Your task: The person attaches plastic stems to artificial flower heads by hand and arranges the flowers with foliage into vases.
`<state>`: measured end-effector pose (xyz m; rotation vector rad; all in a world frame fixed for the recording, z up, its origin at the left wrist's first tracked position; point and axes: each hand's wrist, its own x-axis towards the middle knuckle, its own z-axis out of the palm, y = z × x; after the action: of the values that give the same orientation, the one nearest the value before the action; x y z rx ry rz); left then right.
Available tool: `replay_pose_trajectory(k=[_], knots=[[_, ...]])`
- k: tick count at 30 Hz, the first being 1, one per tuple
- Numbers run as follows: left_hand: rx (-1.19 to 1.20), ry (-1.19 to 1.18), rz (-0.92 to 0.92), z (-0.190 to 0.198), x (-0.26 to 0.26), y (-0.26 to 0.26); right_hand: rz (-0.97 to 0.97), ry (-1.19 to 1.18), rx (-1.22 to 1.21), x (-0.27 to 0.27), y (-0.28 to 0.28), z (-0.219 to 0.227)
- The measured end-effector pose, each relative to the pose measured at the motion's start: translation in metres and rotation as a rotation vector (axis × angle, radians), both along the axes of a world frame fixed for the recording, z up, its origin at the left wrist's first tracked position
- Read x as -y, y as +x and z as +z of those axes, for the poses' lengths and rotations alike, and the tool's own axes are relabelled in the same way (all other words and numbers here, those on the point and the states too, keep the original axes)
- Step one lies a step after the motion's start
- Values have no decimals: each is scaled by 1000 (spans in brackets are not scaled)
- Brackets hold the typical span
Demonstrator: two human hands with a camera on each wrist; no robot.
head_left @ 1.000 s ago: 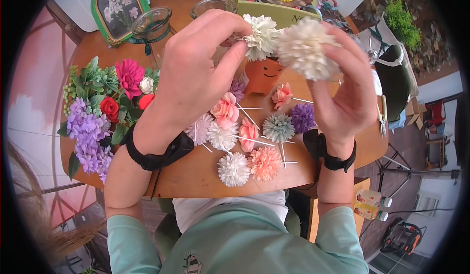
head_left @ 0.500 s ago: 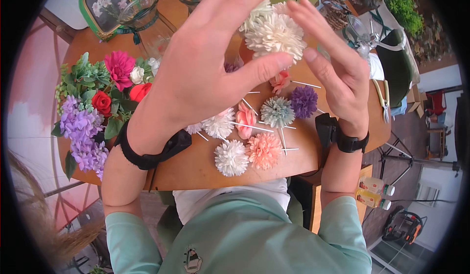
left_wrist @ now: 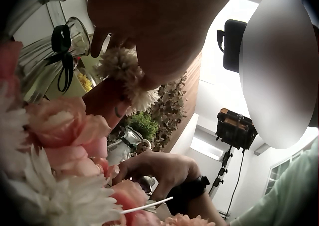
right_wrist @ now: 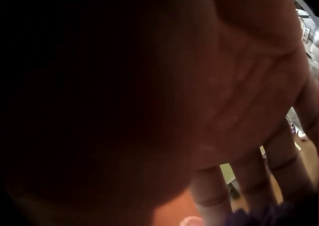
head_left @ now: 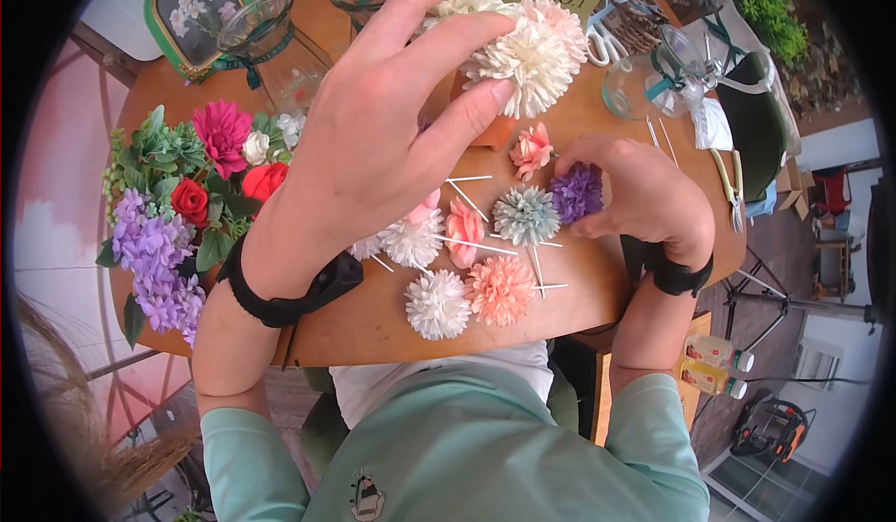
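Note:
My left hand is raised over the orange pot, its fingers spread and lightly bent. Its thumb and fingertips rest against a cream flower in a cluster above the pot. Beside that bloom are a pale pink flower and another cream flower. In the left wrist view the pot shows below the cream blooms. Lower on the right, my right hand has fingers and thumb curled round a purple flower at the table. Its palm fills most of the right wrist view.
Several loose flowers with white stems, including a blue-grey one and a peach one, lie before me. A bouquet is at left. Glass vases, a green frame, a glass jar and pliers surround the work.
The cream flower my right hand held is now among the blooms above the pot. My right hand has moved down to the purple flower, while my left stays at the cluster.

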<state>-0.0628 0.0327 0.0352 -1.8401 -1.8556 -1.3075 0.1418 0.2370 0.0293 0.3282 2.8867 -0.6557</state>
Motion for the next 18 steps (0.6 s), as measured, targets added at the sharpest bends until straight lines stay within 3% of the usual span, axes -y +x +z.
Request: replay_pose_trajectory(k=[2, 4, 6, 7, 11, 12, 14, 18], knots=[[4, 3, -24, -6, 0, -1, -11, 13, -8, -9, 1, -9], [8, -11, 69, -6, 2, 5, -12, 40, -30, -16, 2, 0], [20, -4, 72, -6, 3, 5, -102, -233, -81, -19, 10, 20], [46, -16, 62, -6, 3, 6, -98, -228, -87, -24, 15, 22], [90, -28, 38, -2, 6, 7, -209, -592, -943, -47, 19, 17], [89, -24, 38, -2, 5, 7, -207, -588, -944, -47, 11, 22], [86, -13, 29, -2, 6, 6, -316, -756, -1435, -36, -14, 36], [89, -27, 37, -2, 6, 7, -180, -614, -1439, -25, -53, 59]])
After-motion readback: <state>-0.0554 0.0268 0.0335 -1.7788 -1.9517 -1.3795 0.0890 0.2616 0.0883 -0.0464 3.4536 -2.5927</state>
